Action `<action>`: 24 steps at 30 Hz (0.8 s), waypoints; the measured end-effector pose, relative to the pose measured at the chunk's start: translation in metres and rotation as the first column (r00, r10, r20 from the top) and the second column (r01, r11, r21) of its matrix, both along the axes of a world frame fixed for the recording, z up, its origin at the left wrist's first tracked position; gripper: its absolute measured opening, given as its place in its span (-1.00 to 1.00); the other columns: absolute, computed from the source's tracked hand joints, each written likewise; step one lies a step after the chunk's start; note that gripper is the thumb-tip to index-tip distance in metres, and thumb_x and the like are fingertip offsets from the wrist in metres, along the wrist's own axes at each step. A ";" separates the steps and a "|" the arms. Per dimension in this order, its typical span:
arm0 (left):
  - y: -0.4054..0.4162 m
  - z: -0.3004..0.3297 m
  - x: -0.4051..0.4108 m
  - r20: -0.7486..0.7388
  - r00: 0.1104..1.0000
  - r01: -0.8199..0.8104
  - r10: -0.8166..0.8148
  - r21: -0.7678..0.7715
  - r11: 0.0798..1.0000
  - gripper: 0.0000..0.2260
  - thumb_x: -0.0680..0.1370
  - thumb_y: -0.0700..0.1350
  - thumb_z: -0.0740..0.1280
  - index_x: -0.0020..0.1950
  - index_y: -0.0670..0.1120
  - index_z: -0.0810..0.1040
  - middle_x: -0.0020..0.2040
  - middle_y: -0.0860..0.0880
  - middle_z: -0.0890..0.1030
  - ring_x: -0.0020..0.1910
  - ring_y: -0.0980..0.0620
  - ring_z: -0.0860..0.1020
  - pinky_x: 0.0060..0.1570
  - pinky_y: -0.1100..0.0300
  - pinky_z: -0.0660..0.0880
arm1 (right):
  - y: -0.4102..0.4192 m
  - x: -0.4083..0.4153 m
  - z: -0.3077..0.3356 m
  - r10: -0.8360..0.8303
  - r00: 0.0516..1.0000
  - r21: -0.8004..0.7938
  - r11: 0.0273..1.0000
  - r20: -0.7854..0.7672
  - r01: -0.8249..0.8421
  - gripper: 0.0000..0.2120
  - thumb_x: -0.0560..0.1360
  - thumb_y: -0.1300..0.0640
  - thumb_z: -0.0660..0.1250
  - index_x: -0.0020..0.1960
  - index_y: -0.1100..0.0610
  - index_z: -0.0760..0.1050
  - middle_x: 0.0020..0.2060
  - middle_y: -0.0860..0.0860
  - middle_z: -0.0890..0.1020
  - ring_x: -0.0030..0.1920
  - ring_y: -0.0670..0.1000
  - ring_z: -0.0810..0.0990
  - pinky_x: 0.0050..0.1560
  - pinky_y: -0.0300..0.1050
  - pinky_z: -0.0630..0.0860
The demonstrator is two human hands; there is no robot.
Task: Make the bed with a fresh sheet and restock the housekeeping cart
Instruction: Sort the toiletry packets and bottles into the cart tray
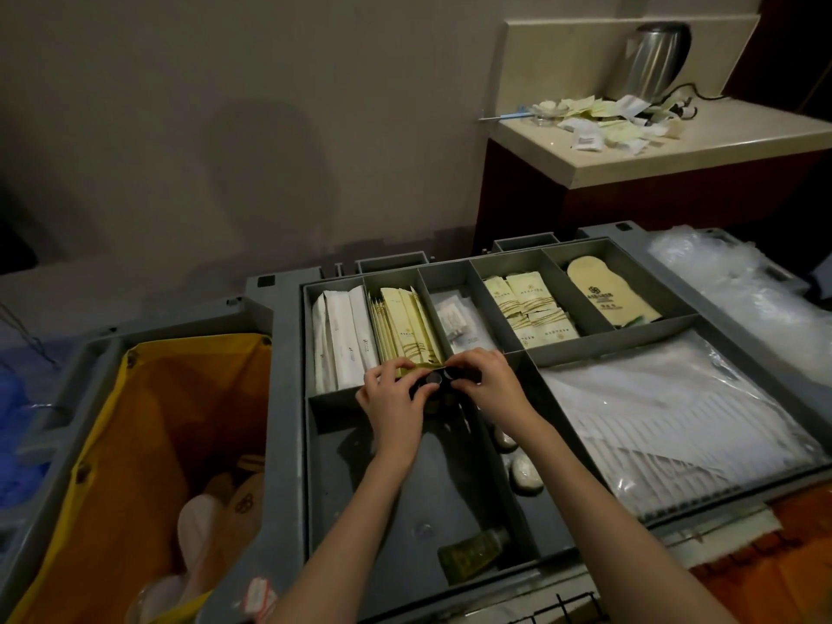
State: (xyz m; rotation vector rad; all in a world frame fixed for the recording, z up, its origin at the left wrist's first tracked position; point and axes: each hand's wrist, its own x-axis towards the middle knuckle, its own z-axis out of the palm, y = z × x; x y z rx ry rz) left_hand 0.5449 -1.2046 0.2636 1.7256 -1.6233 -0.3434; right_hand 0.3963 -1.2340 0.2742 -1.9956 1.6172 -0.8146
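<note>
The grey housekeeping cart tray point(288, 353) fills the lower middle, split into compartments. My left hand point(391, 394) and my right hand point(484, 376) meet over the near left compartment, both closed around a cluster of small dark-capped bottles point(439, 380). Behind them stand yellow amenity packets point(405, 326) and white wrapped packets point(342, 335). More yellow sachets point(531, 308) and a slipper point(608, 295) lie in the back right compartments. A small amber bottle point(472, 551) lies at the near end of the compartment.
A yellow waste bag point(148, 443) with used slippers hangs at the cart's left. Plastic-wrapped white items point(666, 421) fill the right compartment. A counter point(675, 146) at the back right carries a kettle point(653, 51) and scattered packets. A wall stands behind.
</note>
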 end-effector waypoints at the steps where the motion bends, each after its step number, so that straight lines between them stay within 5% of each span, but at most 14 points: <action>1: 0.000 0.002 -0.001 0.020 1.000 -0.001 0.001 0.017 1.000 -0.75 0.51 -0.01 0.38 0.18 0.03 0.61 0.26 0.05 0.46 0.25 0.00 0.28 0.10 0.19 0.10 | 0.001 0.000 0.001 0.001 1.000 0.001 1.000 -0.008 -0.001 -0.73 0.46 0.22 0.39 0.15 0.06 0.54 0.04 -0.06 0.55 0.15 -0.04 0.38 0.18 -0.12 0.38; 6: 0.010 0.008 -0.005 0.068 0.998 -0.022 0.016 0.084 0.996 -0.60 0.54 0.01 0.32 0.38 0.09 0.42 0.42 0.05 0.34 0.40 0.01 0.18 0.33 0.05 0.10 | 0.015 -0.011 0.011 0.062 0.998 0.029 0.998 -0.032 -0.062 -0.58 0.49 0.11 0.38 0.32 0.00 0.42 0.27 -0.06 0.45 0.33 -0.07 0.30 0.34 -0.10 0.28; 13: 0.047 0.029 -0.065 0.076 0.994 -0.081 0.080 0.006 0.997 -0.55 0.56 -0.08 0.32 0.44 0.03 0.36 0.46 -0.02 0.32 0.47 -0.04 0.18 0.40 -0.06 0.09 | 0.068 -0.114 0.040 -0.014 0.964 -0.093 0.996 -0.265 -0.011 -0.52 0.57 -0.06 0.23 0.45 -0.01 0.27 0.45 -0.07 0.30 0.48 -0.08 0.16 0.47 -0.04 0.08; 19: 0.084 0.048 -0.270 0.055 0.974 0.221 -0.220 -0.018 0.975 -0.59 0.59 -0.04 0.25 0.45 0.01 0.35 0.48 -0.02 0.30 0.50 -0.03 0.16 0.41 0.05 0.01 | 0.150 -0.309 0.076 -0.284 0.862 -0.134 0.959 -0.420 0.251 -0.46 0.59 -0.15 0.13 0.51 -0.02 0.14 0.51 -0.09 0.17 0.51 -0.10 0.05 0.49 -0.02 -0.06; 24: 0.123 0.067 -0.455 0.023 0.842 0.539 -0.539 -0.050 0.841 -0.58 0.61 0.01 0.20 0.47 0.04 0.28 0.49 0.03 0.26 0.50 0.03 0.11 0.44 0.08 -0.01 | 0.241 -0.474 0.088 -0.492 0.751 -0.109 0.859 -0.439 0.500 -0.44 0.59 -0.18 0.11 0.52 -0.03 0.11 0.52 -0.09 0.13 0.52 -0.08 0.03 0.49 0.02 -0.06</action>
